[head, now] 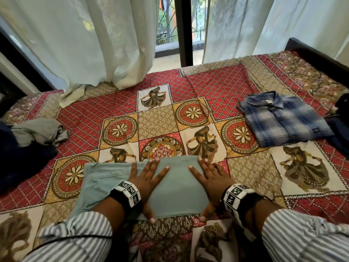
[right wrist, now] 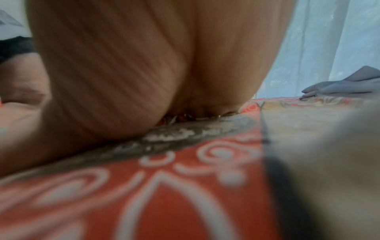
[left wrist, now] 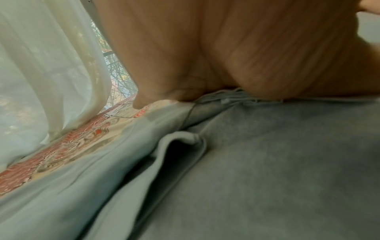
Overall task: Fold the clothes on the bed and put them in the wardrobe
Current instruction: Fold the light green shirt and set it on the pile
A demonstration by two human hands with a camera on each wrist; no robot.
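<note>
A plain grey-green garment, smooth and partly folded into a neat panel, lies at 6 o'clock on the patterned bedspread. An unfolded flap of it spreads toward 8 o'clock. The left hand and the right hand both press flat on the panel, fingers straight and spread apart, thumbs at its near edge. In the blurred right wrist view the palm seems to touch the bedspread beside the cloth. A folded blue plaid shirt sits at 2 o'clock; a crumpled grey garment at 9 o'clock.
</note>
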